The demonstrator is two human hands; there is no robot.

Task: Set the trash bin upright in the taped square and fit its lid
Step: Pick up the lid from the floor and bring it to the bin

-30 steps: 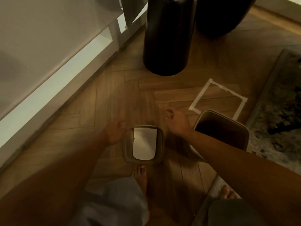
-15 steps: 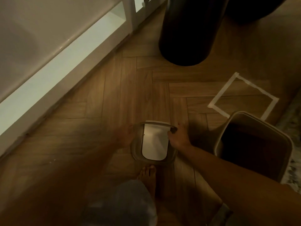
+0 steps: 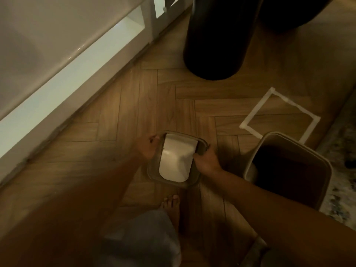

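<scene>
The lid [image 3: 176, 160], a beige rectangular frame with a white swing flap, is tilted with its far edge raised off the wood floor. My left hand [image 3: 147, 148] grips its left rim and my right hand [image 3: 206, 160] grips its right rim. The beige trash bin [image 3: 316, 151] stands upright with its mouth open, to the right of the lid. It sits just in front of the white taped square [image 3: 250, 120], overlapping the square's near edge.
A tall black cylinder [image 3: 215, 41] stands beyond the lid, with a second dark object [image 3: 289, 12] behind it. A white cabinet [image 3: 48, 60] runs along the left. A patterned rug [image 3: 344, 143] borders the right. My bare foot [image 3: 171, 207] is just below the lid.
Both hands have closed on the lid's sides and raised its far edge. The view has shifted closer and leftward.
</scene>
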